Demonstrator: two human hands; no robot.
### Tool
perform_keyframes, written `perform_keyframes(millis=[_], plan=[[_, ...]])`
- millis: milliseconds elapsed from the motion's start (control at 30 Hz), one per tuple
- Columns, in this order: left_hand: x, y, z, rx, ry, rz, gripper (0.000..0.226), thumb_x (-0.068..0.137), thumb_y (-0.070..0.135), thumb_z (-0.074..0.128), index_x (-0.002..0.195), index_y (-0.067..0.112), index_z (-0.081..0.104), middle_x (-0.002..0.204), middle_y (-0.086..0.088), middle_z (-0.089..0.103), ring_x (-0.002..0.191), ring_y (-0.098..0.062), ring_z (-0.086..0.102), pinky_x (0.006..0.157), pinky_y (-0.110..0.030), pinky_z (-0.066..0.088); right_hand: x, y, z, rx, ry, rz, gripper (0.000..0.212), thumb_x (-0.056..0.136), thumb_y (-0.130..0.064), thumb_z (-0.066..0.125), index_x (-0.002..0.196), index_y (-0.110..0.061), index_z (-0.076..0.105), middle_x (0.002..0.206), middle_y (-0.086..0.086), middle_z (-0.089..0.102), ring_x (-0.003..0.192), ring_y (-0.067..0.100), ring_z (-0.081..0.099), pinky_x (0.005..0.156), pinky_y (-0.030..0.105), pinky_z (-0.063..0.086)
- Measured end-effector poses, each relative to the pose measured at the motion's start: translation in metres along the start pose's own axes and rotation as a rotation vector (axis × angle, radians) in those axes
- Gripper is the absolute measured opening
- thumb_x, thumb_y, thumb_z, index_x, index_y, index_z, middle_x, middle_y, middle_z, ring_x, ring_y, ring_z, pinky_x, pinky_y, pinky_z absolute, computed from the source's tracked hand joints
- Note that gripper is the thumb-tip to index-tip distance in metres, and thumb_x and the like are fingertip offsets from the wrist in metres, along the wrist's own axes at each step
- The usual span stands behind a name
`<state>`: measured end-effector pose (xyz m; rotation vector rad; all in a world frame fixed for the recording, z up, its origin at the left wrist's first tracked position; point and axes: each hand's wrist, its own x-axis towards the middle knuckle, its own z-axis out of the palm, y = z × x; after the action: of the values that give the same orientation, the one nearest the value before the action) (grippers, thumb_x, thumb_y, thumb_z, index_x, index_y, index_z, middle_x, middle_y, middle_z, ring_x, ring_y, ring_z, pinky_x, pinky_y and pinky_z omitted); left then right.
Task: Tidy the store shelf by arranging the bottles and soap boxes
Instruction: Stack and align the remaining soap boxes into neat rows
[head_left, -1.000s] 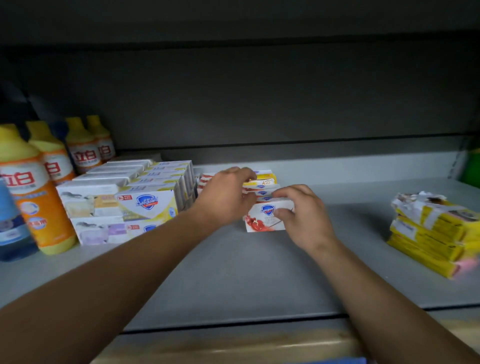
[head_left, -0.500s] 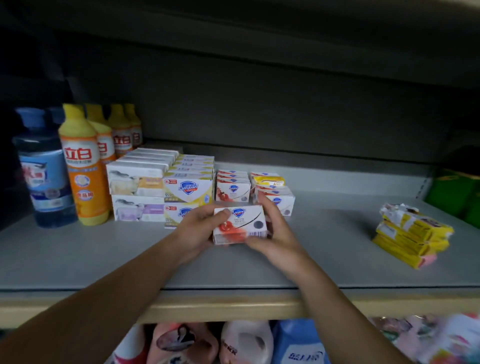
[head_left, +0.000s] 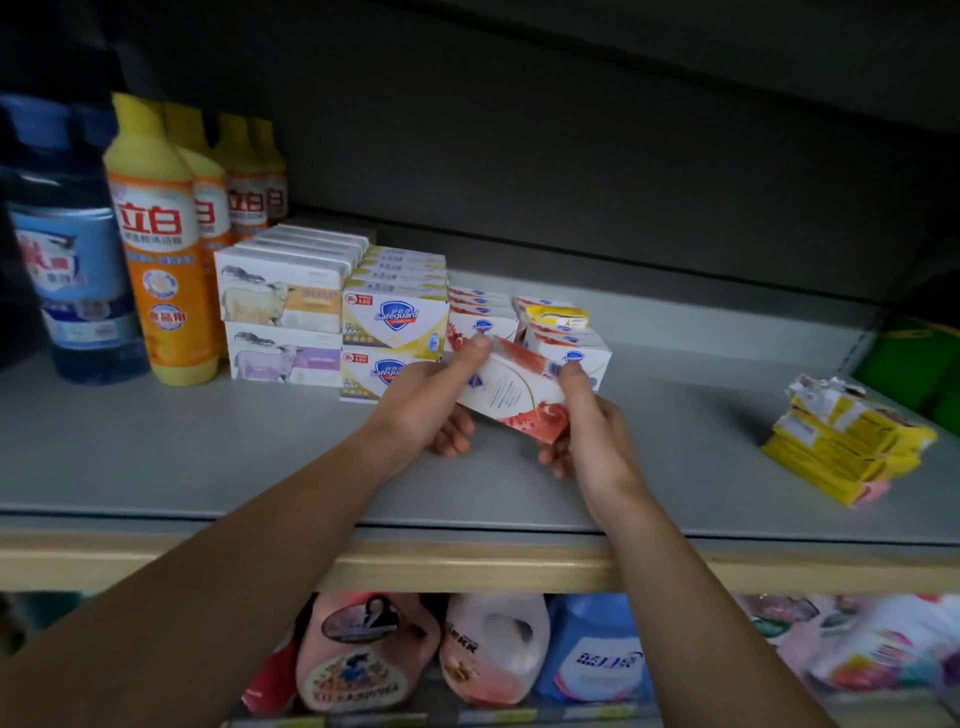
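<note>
From the head camera, looking down onto the grey shelf (head_left: 156, 457), both hands hold one white-and-red soap box (head_left: 511, 389) just above the shelf, in front of the rows of boxed soap. The left hand (head_left: 423, 402) grips the box's left end, thumb pressed on the upper far corner and fingers curled beneath; the right hand (head_left: 592, 431) pinches the right end, a fingertip on the barcode edge and the rest wrapped under. The box is tilted — its printed back panel faces up toward the camera and its long axis runs slantwise, from upper left near the red-and-white row (head_left: 480, 317) down to the lower right, with the red corner nearest the viewer. To finish this step well, I judge the box should be turned until its logo face looks out toward the aisle and its long axis lies parallel to the shelf's front edge, like the Safeguard boxes (head_left: 395, 317) at its left; then it can be slid back flush against the row behind, with a light grip so the thin carton is not crushed. The mixed stack (head_left: 563, 338) just behind the right hand sits a little askew, so care is needed not to nudge it. Further left stand the sheep-print soap boxes (head_left: 283, 296), the orange detergent bottles (head_left: 156, 244) and a blue bottle (head_left: 72, 270) — all upright. A loose pile of yellow packets (head_left: 847, 441) lies well apart to the right.
</note>
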<state>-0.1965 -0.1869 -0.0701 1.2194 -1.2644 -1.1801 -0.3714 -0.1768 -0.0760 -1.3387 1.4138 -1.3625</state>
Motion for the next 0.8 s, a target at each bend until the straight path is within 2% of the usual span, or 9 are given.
perform_keyframes(millis=[133,200,267,367,467,567,667,733,800], plan=[[0.001,0.0,0.001,0.05,0.008,0.016,0.087,0.056,0.089,0.046,0.09,0.012,0.066,0.056,-0.01,0.063,0.045,-0.022,0.06,0.042,-0.024,0.044,0.0,-0.002,0.001,-0.046,-0.007,0.014,0.058,0.069,-0.08,0.037,0.07,-0.032,0.07,0.05,0.0,0.061,0.04,0.012,0.053,0.036,0.02,0.036],[0.003,-0.001,0.0,0.037,0.0,0.037,0.07,0.066,0.083,0.049,0.088,0.019,0.066,0.055,-0.009,0.061,0.043,-0.021,0.057,0.041,-0.024,0.041,-0.002,-0.002,-0.001,-0.009,-0.026,-0.006,0.045,0.069,-0.076,0.045,0.072,-0.038,0.07,0.055,-0.002,0.063,0.04,0.012,0.05,0.037,0.019,0.034],[0.004,-0.002,-0.001,-0.029,-0.026,0.077,0.043,0.079,0.067,0.057,0.079,0.025,0.065,0.059,-0.008,0.06,0.042,-0.02,0.052,0.04,-0.023,0.036,-0.001,0.001,-0.003,0.137,-0.068,-0.047,0.03,0.071,-0.058,0.061,0.083,-0.033,0.072,0.075,-0.001,0.07,0.044,0.014,0.05,0.041,0.022,0.036],[0.002,-0.002,-0.005,-0.166,-0.126,0.095,0.026,0.079,0.051,0.065,0.085,0.026,0.07,0.076,-0.005,0.065,0.048,-0.021,0.052,0.043,-0.024,0.038,0.001,0.006,-0.006,0.269,-0.135,-0.118,0.035,0.066,-0.03,0.072,0.1,-0.031,0.07,0.101,0.0,0.072,0.072,0.015,0.064,0.053,0.025,0.045],[0.002,-0.004,-0.005,-0.138,-0.121,0.115,0.026,0.092,0.044,0.061,0.098,0.02,0.067,0.083,-0.006,0.066,0.054,-0.022,0.056,0.046,-0.025,0.044,0.005,0.011,-0.004,0.267,-0.137,-0.168,0.03,0.073,-0.033,0.069,0.102,-0.041,0.07,0.114,-0.005,0.071,0.099,0.013,0.069,0.071,0.03,0.053],[0.002,-0.006,-0.005,-0.107,-0.093,0.175,0.02,0.094,0.027,0.062,0.113,0.021,0.064,0.085,-0.006,0.066,0.049,-0.02,0.054,0.042,-0.023,0.04,0.009,0.018,-0.004,0.246,-0.066,-0.149,0.045,0.076,-0.026,0.065,0.12,-0.037,0.063,0.122,-0.004,0.068,0.105,0.014,0.068,0.089,0.035,0.053],[0.001,-0.008,-0.008,-0.139,-0.172,0.213,0.038,0.091,0.008,0.063,0.124,0.026,0.058,0.098,0.001,0.073,0.049,-0.019,0.056,0.044,-0.024,0.044,0.012,0.023,-0.006,0.191,-0.043,-0.155,0.047,0.081,-0.005,0.068,0.121,-0.028,0.058,0.118,0.0,0.07,0.1,0.01,0.069,0.082,0.026,0.054],[0.0,-0.007,-0.008,-0.167,-0.194,0.212,0.038,0.09,0.003,0.063,0.118,0.029,0.062,0.109,0.004,0.072,0.055,-0.02,0.061,0.051,-0.029,0.052,0.012,0.024,-0.005,0.136,-0.032,-0.187,0.045,0.083,0.006,0.064,0.107,-0.031,0.061,0.111,-0.004,0.073,0.096,0.005,0.07,0.075,0.018,0.053],[0.0,-0.005,-0.008,-0.203,-0.183,0.221,0.029,0.089,0.007,0.065,0.106,0.031,0.069,0.111,0.004,0.072,0.063,-0.022,0.066,0.061,-0.034,0.057,0.009,0.021,-0.004,0.04,0.016,-0.245,0.045,0.081,0.004,0.066,0.103,-0.036,0.06,0.104,-0.016,0.072,0.088,-0.004,0.067,0.072,0.012,0.05]])
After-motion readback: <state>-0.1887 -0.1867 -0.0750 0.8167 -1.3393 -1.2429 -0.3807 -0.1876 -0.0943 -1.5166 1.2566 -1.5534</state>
